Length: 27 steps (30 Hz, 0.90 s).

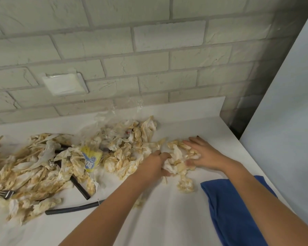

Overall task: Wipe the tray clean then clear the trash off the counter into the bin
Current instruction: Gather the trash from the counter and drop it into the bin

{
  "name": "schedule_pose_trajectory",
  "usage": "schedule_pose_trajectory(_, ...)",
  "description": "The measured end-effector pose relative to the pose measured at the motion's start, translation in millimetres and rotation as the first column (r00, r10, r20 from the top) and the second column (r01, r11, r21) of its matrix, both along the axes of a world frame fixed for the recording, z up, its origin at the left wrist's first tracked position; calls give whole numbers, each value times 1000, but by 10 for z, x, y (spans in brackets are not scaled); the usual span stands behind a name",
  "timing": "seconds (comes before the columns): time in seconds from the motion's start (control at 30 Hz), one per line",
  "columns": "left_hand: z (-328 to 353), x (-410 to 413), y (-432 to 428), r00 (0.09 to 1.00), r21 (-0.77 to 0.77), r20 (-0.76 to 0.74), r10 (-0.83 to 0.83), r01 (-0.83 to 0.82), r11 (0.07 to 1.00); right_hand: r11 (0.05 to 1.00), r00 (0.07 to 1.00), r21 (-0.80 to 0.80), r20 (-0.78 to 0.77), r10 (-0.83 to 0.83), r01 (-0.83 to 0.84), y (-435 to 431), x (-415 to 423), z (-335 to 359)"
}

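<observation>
the step in hand looks like gathering the trash: both hands work at the right end of a long spill of stained, crumpled napkins on the white bench (185, 121). the left hand (155, 163) is clenched, its fingers curled round a wad of napkins (174, 162), while the right hand (202, 153) lies flat with fingers spread, pressing the far side of the same wad, so it grasps nothing. to do this well, the right hand should rake its loose pieces toward the left so the two close on one tight bundle, not a loose armful that sheds scraps on the way to the bin. neither the bin nor the tray is in view, so i cannot tell how far the carry is. a stray scrap (185, 185) lies just near the edge of the blue cloth (238, 210), under the right forearm; it is worth sweeping in now, and the cloth should stay out of the bundle. the larger napkin heap (34, 171) to the left hides hard things: a black fork (5, 193), a black handle (79, 186) and a grey handle (73, 209) poke out, so a blind squeeze there could jab a palm. a yellow and blue wrapper (92, 159) and some clear plastic film (114, 116) sit among the napkins and will likely slip, so they are best trapped inside paper. several trips seem needed; most of the trash lies on the bench.
</observation>
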State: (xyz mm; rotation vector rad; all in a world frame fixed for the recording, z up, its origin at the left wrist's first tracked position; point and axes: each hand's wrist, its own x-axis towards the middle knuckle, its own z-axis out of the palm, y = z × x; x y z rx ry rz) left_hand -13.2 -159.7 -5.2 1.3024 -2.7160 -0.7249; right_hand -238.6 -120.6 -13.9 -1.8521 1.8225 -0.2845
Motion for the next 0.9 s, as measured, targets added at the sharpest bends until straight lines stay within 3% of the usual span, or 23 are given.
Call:
schedule_pose_trajectory(0.13,-53,111,-2,992,-98,-103,76,-86,992,988,999,-150,15,-35,37,121,17,-95)
schedule_pose_trajectory(0.23,-4,184,46,933,-32,-292,210,-229,973,951,994,-289,57,-98,110,127,22,-189)
schedule_pose_trajectory(0.33,183,263,116,809,126,-449,380,-364,923,948,989,-284,77,-127,143,99,-21,-182)
schedule_pose_trajectory(0.5,417,293,252,594,428,-587,550,-348,834,922,931,-249,292,-220,296,104,33,-20)
schedule_pose_trajectory(0.63,544,376,280,366,645,-575,731,-348,681,889,840,-151,425,-337,433,170,-34,126)
schedule_pose_trajectory(0.73,545,465,274,415,590,-609,676,-333,736,916,848,-118,437,-300,385,308,-30,285)
schedule_pose_trajectory(0.8,510,461,272,490,498,-607,625,-379,780,935,906,-144,333,-262,324,416,103,335)
schedule_pose_trajectory(0.9,421,387,260,763,166,-450,464,-439,883,978,986,-128,59,-158,164,582,397,226)
